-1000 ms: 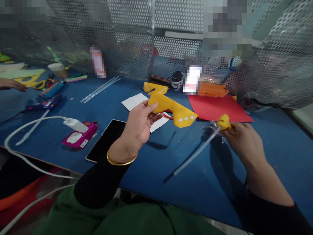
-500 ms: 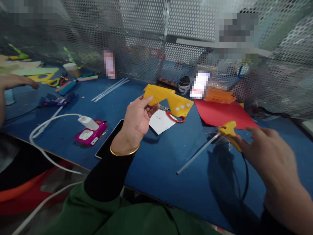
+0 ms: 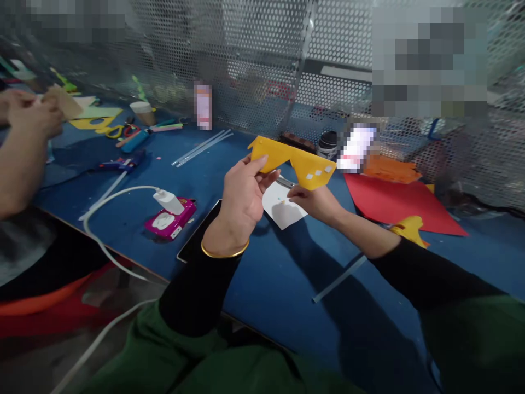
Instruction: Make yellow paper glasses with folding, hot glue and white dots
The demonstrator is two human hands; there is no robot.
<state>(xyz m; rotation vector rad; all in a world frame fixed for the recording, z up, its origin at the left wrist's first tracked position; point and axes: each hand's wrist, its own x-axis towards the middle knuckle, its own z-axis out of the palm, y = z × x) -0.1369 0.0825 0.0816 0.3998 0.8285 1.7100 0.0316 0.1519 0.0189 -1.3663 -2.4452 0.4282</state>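
Observation:
Yellow paper eyeglasses [image 3: 268,155], with small white squares on one lens, are pinched by their left side in my left hand [image 3: 244,197]. Lower and partly behind the right lens, my right hand [image 3: 322,204] has its fingers curled at the handle end of the scissors [image 3: 286,181]. The handles are covered by that hand; only the metal blades show. Under them lies a white sheet of paper [image 3: 285,216] with tiny coloured bits on it. A yellow glue gun [image 3: 410,229] rests beyond my right forearm, its glue stick [image 3: 338,279] pointing toward me.
Red paper [image 3: 414,205] and a phone [image 3: 356,148] are at back right. On the left stand a purple power socket [image 3: 174,219] with a white cable, a dark tablet [image 3: 199,232], and a blue glue gun [image 3: 125,163]. A co-worker's hands [image 3: 36,112] are at far left.
My right hand has let go of the yellow glue gun and moved left to the scissors. My left hand still holds the paper eyeglasses. The co-worker's hands have come together, holding something brownish.

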